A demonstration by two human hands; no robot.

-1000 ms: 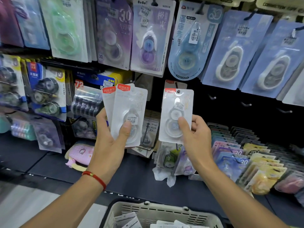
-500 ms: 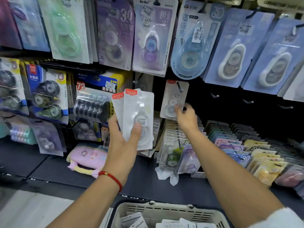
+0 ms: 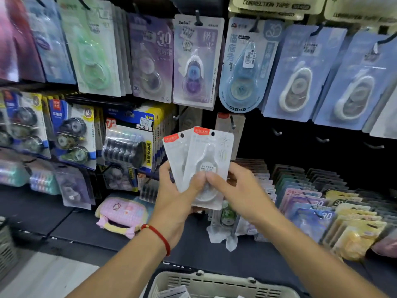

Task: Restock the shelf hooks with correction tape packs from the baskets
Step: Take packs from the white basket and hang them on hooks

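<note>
- Left hand [image 3: 174, 203] grips two fanned correction tape packs [image 3: 202, 166] (red corner tabs), thumb pressed on the front one.
- Right hand [image 3: 240, 194] pinches the front pack's lower edge, thumb touching the left thumb.
- Packs held upright in front of the shelf hooks [image 3: 277, 132], above the basket [image 3: 206, 282].
- One same-type pack [image 3: 233, 127] hangs directly behind.
</note>
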